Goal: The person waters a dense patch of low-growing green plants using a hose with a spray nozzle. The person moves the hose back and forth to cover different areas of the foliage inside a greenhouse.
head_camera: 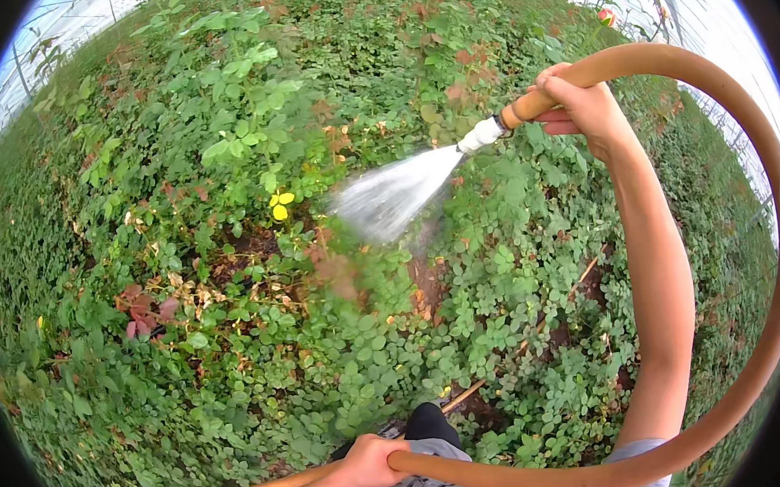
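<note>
My right hand (577, 101) is raised and wrapped around an orange-brown hose (662, 61) just behind its end. A white spray nozzle (482, 134) is fitted there, pointing down and left. From it a fan of water (400, 192) sprays onto the leafy plants below. The hose bends in a wide loop along the right side and comes back low across my body. There my left hand (371, 462) grips it in front of my waist. Beyond that hand the hose trails off to the lower left among the foliage.
Dense rose-like bushes (370, 347) surround me on every side. Yellow leaves (280, 207) and a reddish leaf cluster (140, 312) stand out. A pink rose bloom (607, 18) rises at upper right. A thin cane (465, 396) lies low between plants. Greenhouse film (720, 23) arches behind.
</note>
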A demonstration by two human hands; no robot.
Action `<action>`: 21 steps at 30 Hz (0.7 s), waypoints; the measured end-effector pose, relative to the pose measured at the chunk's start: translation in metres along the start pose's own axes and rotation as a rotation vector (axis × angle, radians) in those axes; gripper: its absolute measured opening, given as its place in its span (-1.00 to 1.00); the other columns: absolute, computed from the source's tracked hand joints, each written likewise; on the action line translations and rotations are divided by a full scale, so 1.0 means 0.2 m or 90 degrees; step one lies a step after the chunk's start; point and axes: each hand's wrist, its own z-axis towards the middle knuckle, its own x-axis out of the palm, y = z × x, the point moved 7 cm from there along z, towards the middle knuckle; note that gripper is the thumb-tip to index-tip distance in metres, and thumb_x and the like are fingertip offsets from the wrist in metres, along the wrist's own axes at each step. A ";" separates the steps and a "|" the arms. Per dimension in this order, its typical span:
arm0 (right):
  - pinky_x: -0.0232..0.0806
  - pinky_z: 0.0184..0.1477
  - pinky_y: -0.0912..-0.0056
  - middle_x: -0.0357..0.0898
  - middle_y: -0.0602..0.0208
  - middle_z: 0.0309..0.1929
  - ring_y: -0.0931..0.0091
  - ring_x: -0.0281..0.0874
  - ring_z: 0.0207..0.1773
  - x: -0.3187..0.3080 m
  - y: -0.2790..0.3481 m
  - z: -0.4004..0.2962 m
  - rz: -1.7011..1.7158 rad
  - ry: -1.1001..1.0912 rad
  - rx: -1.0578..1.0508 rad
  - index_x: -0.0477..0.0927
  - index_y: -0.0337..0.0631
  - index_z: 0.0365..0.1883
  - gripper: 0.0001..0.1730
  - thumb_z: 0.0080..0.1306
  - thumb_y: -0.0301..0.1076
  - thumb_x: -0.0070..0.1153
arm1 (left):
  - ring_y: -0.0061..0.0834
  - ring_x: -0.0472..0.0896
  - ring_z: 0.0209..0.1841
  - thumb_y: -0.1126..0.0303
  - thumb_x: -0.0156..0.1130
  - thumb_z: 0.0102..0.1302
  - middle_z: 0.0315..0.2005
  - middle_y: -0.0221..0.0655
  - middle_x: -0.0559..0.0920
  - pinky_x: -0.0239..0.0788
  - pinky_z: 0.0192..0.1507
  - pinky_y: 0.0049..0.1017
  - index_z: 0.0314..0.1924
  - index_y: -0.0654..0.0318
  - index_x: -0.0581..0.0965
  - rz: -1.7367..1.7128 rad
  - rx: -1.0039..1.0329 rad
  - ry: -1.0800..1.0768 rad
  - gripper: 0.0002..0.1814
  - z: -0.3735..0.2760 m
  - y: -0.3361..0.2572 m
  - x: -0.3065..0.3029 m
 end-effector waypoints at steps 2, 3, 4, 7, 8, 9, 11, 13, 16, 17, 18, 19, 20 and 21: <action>0.44 -0.36 0.51 0.60 0.39 -0.30 0.59 0.56 -0.39 -0.11 -0.14 0.16 -0.057 -0.010 -0.015 0.53 -0.11 -0.18 -0.74 0.24 -0.19 0.11 | -0.10 0.60 -0.49 0.27 0.39 -0.02 -0.62 -0.22 0.58 0.41 -0.44 -0.33 -0.47 0.14 0.54 0.015 -0.005 -0.003 -0.81 0.15 -0.01 0.05; 0.44 -0.37 0.52 0.59 0.39 -0.31 0.60 0.56 -0.40 -0.20 -0.20 0.25 -0.085 -0.016 -0.028 0.53 -0.11 -0.19 -0.75 0.23 -0.20 0.11 | -0.10 0.60 -0.48 0.27 0.38 -0.02 -0.62 -0.22 0.58 0.41 -0.45 -0.33 -0.47 0.14 0.55 0.026 -0.012 -0.001 -0.81 0.23 -0.02 0.09; 0.41 -0.43 0.56 0.58 0.40 -0.37 0.62 0.54 -0.43 -0.31 -0.23 0.34 -0.100 -0.044 -0.056 0.54 -0.13 -0.22 -0.78 0.22 -0.23 0.12 | -0.11 0.60 -0.48 0.26 0.38 -0.01 -0.62 -0.23 0.58 0.41 -0.45 -0.33 -0.47 0.14 0.55 0.036 -0.017 -0.005 -0.81 0.34 -0.03 0.12; 0.29 -0.59 0.56 0.52 0.39 -0.55 0.64 0.40 -0.61 -0.62 -0.24 0.58 -0.145 -0.135 -0.173 0.55 -0.23 -0.34 -0.78 0.15 -0.27 0.14 | -0.26 0.55 -0.61 0.36 0.41 -0.07 -0.67 -0.26 0.54 0.37 -0.51 -0.43 -0.48 0.18 0.55 0.019 0.038 -0.054 -0.82 0.65 -0.11 0.25; 0.29 -0.60 0.55 0.52 0.38 -0.56 0.63 0.40 -0.62 -0.69 -0.26 0.68 -0.158 -0.115 -0.185 0.55 -0.24 -0.34 -0.78 0.14 -0.27 0.14 | -0.25 0.55 -0.60 0.37 0.40 -0.07 -0.67 -0.26 0.54 0.37 -0.51 -0.42 -0.49 0.18 0.54 0.009 0.053 -0.069 -0.82 0.75 -0.17 0.30; 0.28 -0.60 0.54 0.51 0.37 -0.56 0.62 0.40 -0.63 -0.73 -0.29 0.79 -0.169 -0.091 -0.195 0.55 -0.24 -0.34 -0.78 0.14 -0.27 0.14 | -0.24 0.55 -0.60 0.38 0.39 -0.07 -0.67 -0.26 0.54 0.37 -0.51 -0.42 -0.49 0.18 0.53 -0.001 0.063 -0.085 -0.82 0.85 -0.25 0.33; 0.23 -0.66 0.52 0.49 0.38 -0.61 0.61 0.36 -0.68 -0.84 -0.29 0.91 -0.190 -0.120 -0.224 0.54 -0.25 -0.36 -0.79 0.14 -0.29 0.13 | -0.23 0.56 -0.59 0.40 0.38 -0.07 -0.66 -0.27 0.54 0.36 -0.51 -0.40 -0.49 0.19 0.52 -0.032 0.100 -0.087 -0.83 1.02 -0.42 0.42; 0.18 -0.70 0.52 0.46 0.39 -0.65 0.62 0.31 -0.73 -0.88 -0.29 1.04 -0.183 -0.067 -0.235 0.53 -0.25 -0.36 -0.81 0.14 -0.32 0.11 | -0.21 0.55 -0.58 0.41 0.36 -0.07 -0.66 -0.27 0.53 0.35 -0.51 -0.38 -0.49 0.19 0.50 -0.067 0.143 -0.076 -0.83 1.14 -0.57 0.49; 0.11 -0.71 0.54 0.41 0.41 -0.68 0.63 0.25 -0.76 -0.78 -0.28 1.13 -0.171 0.002 -0.233 0.49 -0.24 -0.40 -0.85 0.15 -0.34 0.07 | -0.14 0.57 -0.52 0.38 0.34 -0.05 -0.65 -0.25 0.55 0.36 -0.46 -0.32 -0.49 0.18 0.50 -0.055 0.123 -0.085 -0.83 1.19 -0.65 0.51; 0.11 -0.71 0.55 0.41 0.42 -0.67 0.63 0.25 -0.76 -0.70 -0.28 1.13 -0.148 0.059 -0.238 0.48 -0.23 -0.40 -0.86 0.15 -0.34 0.07 | -0.12 0.57 -0.50 0.36 0.34 -0.05 -0.64 -0.23 0.56 0.36 -0.45 -0.30 -0.49 0.18 0.50 -0.062 0.113 -0.098 -0.83 1.18 -0.65 0.51; 0.10 -0.71 0.56 0.43 0.42 -0.61 0.65 0.26 -0.73 -0.60 -0.26 1.08 -0.118 0.082 -0.243 0.47 -0.22 -0.39 -0.87 0.16 -0.35 0.06 | -0.20 0.54 -0.55 0.44 0.32 -0.06 -0.65 -0.29 0.53 0.33 -0.50 -0.37 -0.49 0.19 0.48 -0.050 0.128 -0.139 -0.84 1.15 -0.61 0.51; 0.14 -0.69 0.57 0.47 0.41 -0.55 0.65 0.32 -0.66 -0.48 -0.27 1.05 -0.099 0.137 -0.230 0.47 -0.20 -0.35 -0.86 0.17 -0.34 0.06 | -0.20 0.54 -0.56 0.44 0.32 -0.07 -0.65 -0.29 0.53 0.33 -0.50 -0.37 -0.49 0.19 0.48 -0.031 0.106 -0.184 -0.84 1.10 -0.57 0.49; 0.20 -0.65 0.57 0.50 0.41 -0.51 0.64 0.38 -0.60 -0.34 -0.26 1.00 -0.087 0.169 -0.221 0.48 -0.19 -0.33 -0.84 0.18 -0.32 0.07 | -0.21 0.54 -0.56 0.45 0.32 -0.07 -0.65 -0.30 0.53 0.33 -0.50 -0.38 -0.50 0.19 0.48 -0.012 0.083 -0.228 -0.84 1.03 -0.52 0.47; 0.27 -0.60 0.57 0.53 0.41 -0.47 0.63 0.45 -0.54 -0.22 -0.24 0.94 -0.085 0.194 -0.211 0.48 -0.18 -0.31 -0.82 0.18 -0.30 0.08 | -0.21 0.54 -0.56 0.45 0.32 -0.08 -0.65 -0.30 0.52 0.33 -0.50 -0.39 -0.50 0.20 0.47 0.004 0.068 -0.265 -0.84 0.96 -0.48 0.44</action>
